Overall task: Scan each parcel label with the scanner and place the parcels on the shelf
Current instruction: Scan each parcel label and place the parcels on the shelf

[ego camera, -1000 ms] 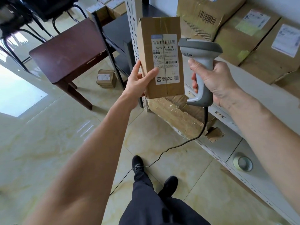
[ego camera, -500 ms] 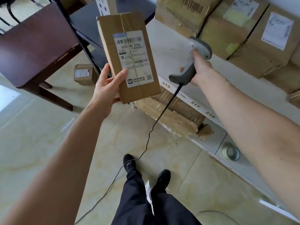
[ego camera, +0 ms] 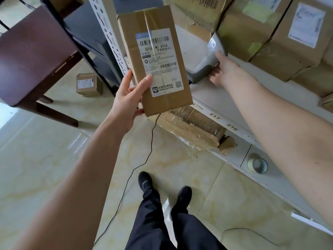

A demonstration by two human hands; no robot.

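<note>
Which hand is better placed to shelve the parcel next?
Left. The left hand already holds the parcel, label up, beside the shelf. The right hand has its grip on the scanner over the shelf surface, so it isn't free.

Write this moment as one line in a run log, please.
left hand: holds parcel, label facing camera | right hand: on scanner at the shelf | parcel: not yet shelved
</note>
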